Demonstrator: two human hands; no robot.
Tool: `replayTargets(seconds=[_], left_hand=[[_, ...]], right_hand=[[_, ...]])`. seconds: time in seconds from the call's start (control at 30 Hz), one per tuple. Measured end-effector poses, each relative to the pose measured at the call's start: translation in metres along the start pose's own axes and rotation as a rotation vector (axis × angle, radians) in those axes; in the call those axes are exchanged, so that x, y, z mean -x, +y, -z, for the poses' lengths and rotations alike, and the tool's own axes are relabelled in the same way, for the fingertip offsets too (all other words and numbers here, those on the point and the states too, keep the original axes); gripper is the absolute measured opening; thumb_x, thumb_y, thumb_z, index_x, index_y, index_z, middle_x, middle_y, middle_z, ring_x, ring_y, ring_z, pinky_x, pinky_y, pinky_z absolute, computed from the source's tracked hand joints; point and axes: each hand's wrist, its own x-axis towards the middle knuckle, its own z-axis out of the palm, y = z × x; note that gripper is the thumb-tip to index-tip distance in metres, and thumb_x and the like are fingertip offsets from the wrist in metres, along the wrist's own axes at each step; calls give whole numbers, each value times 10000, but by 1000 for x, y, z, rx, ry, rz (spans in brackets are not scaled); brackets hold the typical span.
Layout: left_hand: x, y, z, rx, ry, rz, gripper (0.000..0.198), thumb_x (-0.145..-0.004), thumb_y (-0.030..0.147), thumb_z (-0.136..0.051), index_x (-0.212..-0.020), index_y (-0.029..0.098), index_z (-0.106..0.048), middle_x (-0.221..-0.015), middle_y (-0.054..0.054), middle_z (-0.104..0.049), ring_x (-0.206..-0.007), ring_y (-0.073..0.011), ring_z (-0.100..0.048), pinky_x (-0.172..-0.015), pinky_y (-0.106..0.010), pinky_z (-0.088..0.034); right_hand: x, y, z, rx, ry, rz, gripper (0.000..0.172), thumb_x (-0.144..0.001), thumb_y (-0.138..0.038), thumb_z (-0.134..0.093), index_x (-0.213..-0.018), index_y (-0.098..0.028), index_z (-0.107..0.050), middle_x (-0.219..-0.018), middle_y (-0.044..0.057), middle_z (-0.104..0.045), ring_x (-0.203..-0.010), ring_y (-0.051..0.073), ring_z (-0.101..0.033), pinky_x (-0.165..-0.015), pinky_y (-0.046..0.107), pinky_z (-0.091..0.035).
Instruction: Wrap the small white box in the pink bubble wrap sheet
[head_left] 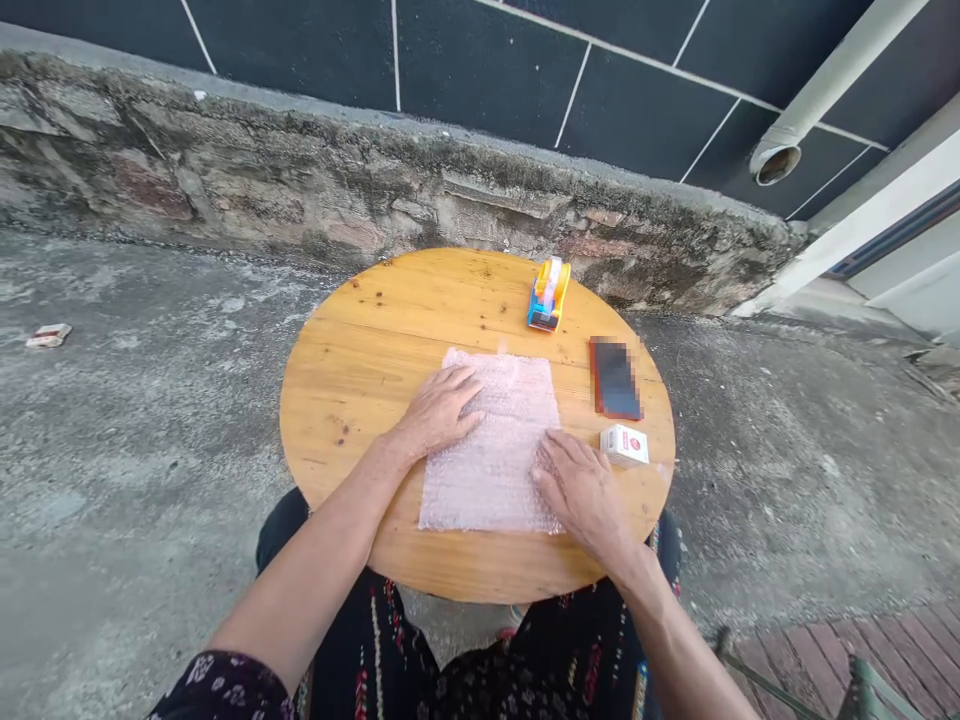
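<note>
A pinkish, see-through sheet of bubble wrap (499, 455) lies flat on the round wooden table (341, 370). My left hand (439, 408) rests on its left edge, fingers stretched out and pointing to the right. On the opposite edge lies my right hand (577, 485), palm down with its fingers extended over the wrap. Neither hand grasps anything. Just to the right of my right hand stands a small white box (624, 446) with a red mark on it.
At the table's far side stands a blue and yellow tape dispenser (550, 295) with a roll of clear tape. A dark phone-like slab with a red edge (615, 378) lies at the right. Behind runs a low stone wall (420, 200); a pipe (787, 145) juts out above.
</note>
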Motion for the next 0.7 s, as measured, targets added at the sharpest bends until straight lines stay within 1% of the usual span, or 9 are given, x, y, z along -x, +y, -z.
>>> replayTargets(seconds=[0.1,0.2,0.27,0.33,0.4,0.47,0.53,0.6,0.7], left_hand=[[-1,-3,0,-7,-5,5,440,-856,362,-549,-1253,174,-563,-1408,-126,-463,-1308,-306,-403,-1093,-485,-347],[-2,0,5,15,34,4,441,-860,380,-546,-1238,155,-576,-1420,-139,-449,-1320,-312,-394,-1095,-485,-348],[0,9,13,50,87,-10,432,-881,379,-521,-1246,153,-570,-1431,-131,-442,-1333,-290,-385,-1110,-467,-337],[8,24,21,66,101,-40,425,-891,356,-509,-1267,165,-555,-1435,-116,-445,-1335,-271,-388,-1116,-457,-333],[20,41,26,46,26,-89,420,-872,342,-537,-1267,199,-558,-1431,-98,-454,-1325,-278,-400,-1103,-474,-346],[37,56,26,22,-95,-139,415,-843,345,-581,-1241,227,-581,-1423,-89,-464,-1326,-292,-396,-1091,-482,-360],[55,64,22,7,-164,-130,412,-834,333,-596,-1231,224,-590,-1431,-98,-453,-1326,-295,-394,-1090,-471,-368],[72,63,18,-10,-187,-89,431,-852,334,-579,-1267,219,-568,-1452,-98,-431,-1341,-295,-372,-1107,-471,-352],[95,50,16,-49,-166,-5,467,-887,352,-536,-1333,218,-517,-1492,-83,-388,-1373,-294,-325,-1135,-479,-316]], right_hand=[[5,5,4,-8,68,-35,342,-926,-290,-450,-1189,-156,-621,-1300,130,-592,-1180,289,-531,-968,461,-410],[2,-5,3,-39,101,-12,380,-923,-276,-449,-1261,-151,-569,-1367,123,-538,-1232,287,-485,-983,444,-404],[-4,-14,-1,-47,87,15,424,-921,-274,-454,-1319,-141,-516,-1415,118,-492,-1284,287,-437,-1017,444,-381],[-10,-21,-7,-53,66,32,451,-921,-282,-459,-1345,-129,-487,-1437,119,-467,-1316,287,-404,-1046,444,-358],[-13,-23,-12,-68,63,32,449,-929,-294,-453,-1343,-124,-487,-1436,122,-467,-1322,284,-398,-1063,439,-343],[-14,-22,-17,-85,73,20,448,-939,-307,-446,-1344,-120,-485,-1430,125,-473,-1321,281,-398,-1074,438,-328],[-13,-20,-20,-100,72,11,461,-942,-311,-446,-1353,-104,-475,-1435,130,-467,-1328,283,-388,-1085,440,-314],[-11,-18,-20,-114,67,8,475,-943,-312,-449,-1360,-86,-466,-1443,136,-457,-1336,286,-377,-1095,439,-302],[-9,-16,-18,-140,65,18,488,-947,-315,-441,-1370,-72,-454,-1456,136,-439,-1347,282,-362,-1109,423,-288]])
